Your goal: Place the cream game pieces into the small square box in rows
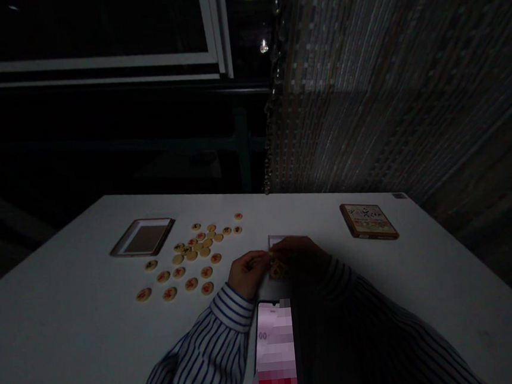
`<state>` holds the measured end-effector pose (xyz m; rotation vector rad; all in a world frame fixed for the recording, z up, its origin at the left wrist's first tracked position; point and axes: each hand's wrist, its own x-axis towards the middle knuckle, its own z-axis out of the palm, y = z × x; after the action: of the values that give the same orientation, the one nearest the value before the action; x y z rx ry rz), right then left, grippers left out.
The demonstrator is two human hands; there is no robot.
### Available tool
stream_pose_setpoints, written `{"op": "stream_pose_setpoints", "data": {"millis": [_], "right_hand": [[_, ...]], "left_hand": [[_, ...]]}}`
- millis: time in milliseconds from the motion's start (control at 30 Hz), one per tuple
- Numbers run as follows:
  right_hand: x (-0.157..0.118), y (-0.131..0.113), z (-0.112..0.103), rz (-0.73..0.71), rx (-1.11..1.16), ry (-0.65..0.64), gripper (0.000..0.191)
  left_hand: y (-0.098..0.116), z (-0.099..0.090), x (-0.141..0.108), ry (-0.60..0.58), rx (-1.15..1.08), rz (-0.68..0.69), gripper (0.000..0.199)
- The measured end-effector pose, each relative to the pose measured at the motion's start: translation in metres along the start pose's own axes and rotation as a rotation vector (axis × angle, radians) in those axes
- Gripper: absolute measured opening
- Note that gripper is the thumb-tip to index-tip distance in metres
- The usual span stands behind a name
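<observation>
My left hand and my right hand meet at the middle of the white table, over a small white-rimmed tray. Both hands have their fingertips pinched together, almost touching each other. Whatever they hold is too small and dark to make out. Inside the tray, partly covered by my right hand, lie several round wooden Chinese chess pieces. Left of my hands, many more pieces are scattered, such as a red-marked chess piece. Some show red or black characters, others plain faces.
An open shallow box part lies at the left, beyond the scattered pieces. A printed box lid rests at the right. Near my forearms is a phone with its screen lit. A bead curtain hangs behind the table's right side.
</observation>
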<state>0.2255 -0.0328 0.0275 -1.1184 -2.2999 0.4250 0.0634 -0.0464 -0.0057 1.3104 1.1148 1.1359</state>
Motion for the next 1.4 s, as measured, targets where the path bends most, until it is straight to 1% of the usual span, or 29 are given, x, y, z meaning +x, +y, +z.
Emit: {"op": "stream_pose_setpoints", "data": {"millis": [67,200,300,433,600,733,800,867,967,1100,1267,1400], "right_hand": [[0.000,0.001,0.001,-0.027,-0.027,0.002,0.020],[0.000,0.002,0.002,-0.012,-0.002,0.013,0.020],[0.000,0.003,0.002,0.048,0.044,0.027,0.020],[-0.001,0.000,0.000,0.144,0.092,0.026,0.020],[-0.001,-0.006,-0.002,0.167,0.086,0.021,0.016],[-0.001,-0.004,-0.001,0.189,0.142,0.025,0.014],[-0.001,-0.003,-0.001,0.179,0.164,0.009,0.015],[-0.001,-0.002,-0.002,0.139,0.153,-0.002,0.015],[0.000,-0.003,-0.003,0.082,0.080,0.001,0.017],[0.000,-0.006,-0.003,0.046,-0.041,0.019,0.020],[0.002,-0.007,-0.003,-0.012,-0.168,-0.063,0.026],[0.004,-0.009,-0.004,-0.030,-0.220,-0.124,0.025]], "left_hand": [[0.001,0.000,0.000,0.005,0.029,0.016,0.020],[-0.004,-0.001,0.000,0.026,0.038,0.029,0.020],[-0.008,-0.001,0.002,0.034,-0.014,0.015,0.021],[-0.009,-0.001,0.003,0.053,-0.082,-0.049,0.023],[-0.003,0.000,0.001,0.054,-0.098,-0.061,0.023],[-0.002,0.000,0.001,0.032,-0.113,-0.060,0.027],[-0.002,0.000,0.001,0.030,-0.116,-0.058,0.027],[-0.003,-0.001,0.001,0.039,-0.111,-0.058,0.025],[-0.002,-0.001,0.001,0.043,-0.112,-0.073,0.022],[0.000,0.000,0.001,0.064,-0.137,-0.093,0.022],[0.002,-0.001,0.002,0.077,-0.174,-0.111,0.023],[0.002,-0.001,0.002,0.069,-0.203,-0.114,0.025]]}}
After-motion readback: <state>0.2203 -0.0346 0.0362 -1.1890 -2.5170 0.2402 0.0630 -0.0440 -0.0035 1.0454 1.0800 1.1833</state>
